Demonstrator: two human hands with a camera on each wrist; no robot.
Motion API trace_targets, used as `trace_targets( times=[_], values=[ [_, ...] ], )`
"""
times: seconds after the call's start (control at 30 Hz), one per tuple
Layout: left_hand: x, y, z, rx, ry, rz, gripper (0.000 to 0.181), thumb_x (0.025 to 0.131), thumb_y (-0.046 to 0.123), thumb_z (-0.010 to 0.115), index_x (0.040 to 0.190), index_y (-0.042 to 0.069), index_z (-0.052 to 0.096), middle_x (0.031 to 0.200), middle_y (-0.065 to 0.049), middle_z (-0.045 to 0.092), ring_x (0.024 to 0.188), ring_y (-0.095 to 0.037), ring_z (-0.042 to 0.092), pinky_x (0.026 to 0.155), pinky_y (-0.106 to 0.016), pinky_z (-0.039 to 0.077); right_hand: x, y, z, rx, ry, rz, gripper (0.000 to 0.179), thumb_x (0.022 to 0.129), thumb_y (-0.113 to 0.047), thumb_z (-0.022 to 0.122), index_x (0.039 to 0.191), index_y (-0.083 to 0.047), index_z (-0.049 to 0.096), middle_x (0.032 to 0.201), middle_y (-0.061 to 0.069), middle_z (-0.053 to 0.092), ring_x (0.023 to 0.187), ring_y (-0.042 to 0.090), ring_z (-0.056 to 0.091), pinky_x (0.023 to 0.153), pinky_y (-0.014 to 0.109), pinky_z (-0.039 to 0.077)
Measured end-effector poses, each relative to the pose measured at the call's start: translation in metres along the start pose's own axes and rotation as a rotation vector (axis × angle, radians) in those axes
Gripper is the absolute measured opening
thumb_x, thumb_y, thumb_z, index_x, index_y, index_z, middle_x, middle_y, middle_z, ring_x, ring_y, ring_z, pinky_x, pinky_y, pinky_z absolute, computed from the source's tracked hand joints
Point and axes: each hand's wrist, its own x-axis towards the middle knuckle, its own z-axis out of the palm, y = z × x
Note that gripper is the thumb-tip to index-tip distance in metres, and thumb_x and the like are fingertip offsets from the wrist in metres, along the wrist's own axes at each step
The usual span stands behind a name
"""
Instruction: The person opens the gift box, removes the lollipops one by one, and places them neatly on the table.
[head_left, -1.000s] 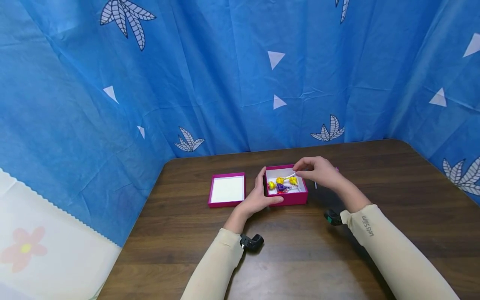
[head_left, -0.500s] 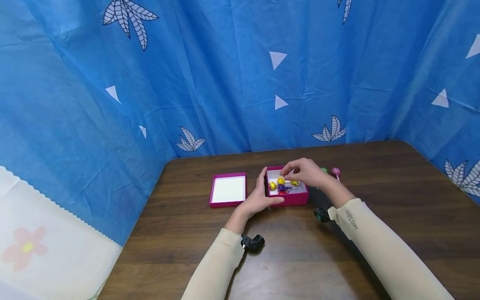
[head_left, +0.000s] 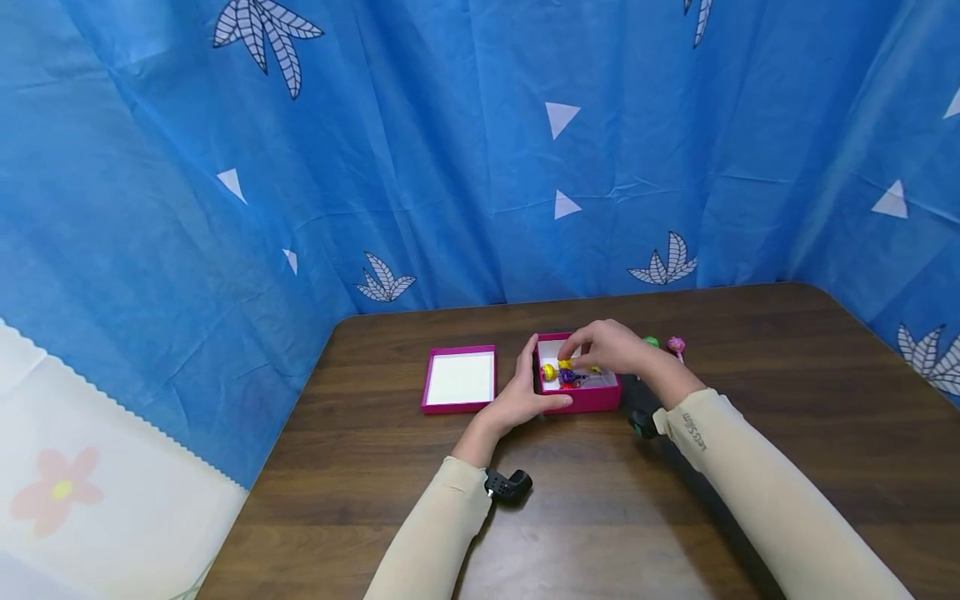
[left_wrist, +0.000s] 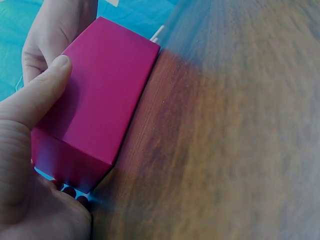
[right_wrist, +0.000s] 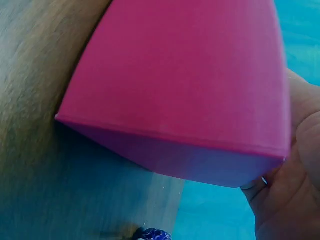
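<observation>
An open magenta box (head_left: 592, 401) with a white inside sits on the table and holds several wrapped lollipops, among them a yellow one (head_left: 549, 372) and a purple one (head_left: 568, 377). My left hand (head_left: 517, 398) grips the box at its left end, thumb (left_wrist: 52, 85) along the front wall and fingers along the left side. Over the box, my right hand (head_left: 603, 346) reaches down inside with thumb and forefinger at another yellow lollipop (head_left: 566, 364). The box wall (right_wrist: 175, 75) hides those fingertips in the right wrist view.
Left of the box lies a matching shallow lid (head_left: 461, 377), white side up. A green lollipop (head_left: 652, 342) and a pink lollipop (head_left: 677, 344) are on the table behind the right forearm. A blue curtain (head_left: 480, 167) hangs along the table's far edge.
My right hand has moved left and lower into the box, bringing the yellow lollipop it held by the stick down among the others. My left hand stays on the box.
</observation>
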Motion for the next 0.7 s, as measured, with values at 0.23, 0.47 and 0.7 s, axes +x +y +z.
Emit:
trace_targets(
  times=[0.23,0.47,0.7],
  values=[
    [0.001,-0.001,0.001,0.012,0.005,0.001,0.113,0.080,0.043,0.080,0.155,0.049,-0.004,0.165,-0.003,0.011,0.148,-0.029,0.028,0.115,-0.052,0.041,0.002,0.003,0.004,-0.074,-0.050,-0.009,0.026,0.086,-0.013,0.078,0.111,-0.021,0.078,0.109,0.002,0.076,0.091,0.017,0.064,0.080,0.034,0.059],
    [0.001,-0.002,0.002,0.014,0.004,0.004,0.113,0.081,0.044,0.080,0.155,0.048,-0.005,0.166,-0.003,0.010,0.148,-0.030,0.027,0.116,-0.052,0.039,0.005,0.005,0.011,-0.159,-0.083,-0.058,0.027,0.084,-0.017,0.081,0.110,-0.025,0.078,0.109,-0.003,0.076,0.089,0.013,0.063,0.085,0.037,0.057],
    [0.001,-0.001,0.002,0.006,0.003,0.003,0.112,0.081,0.045,0.079,0.155,0.049,-0.005,0.166,-0.004,0.009,0.147,-0.031,0.030,0.117,-0.052,0.038,0.007,0.006,0.019,-0.217,-0.041,-0.088,0.027,0.083,-0.018,0.082,0.108,-0.025,0.078,0.110,-0.003,0.076,0.080,0.011,0.056,0.076,0.030,0.051]
  ],
)
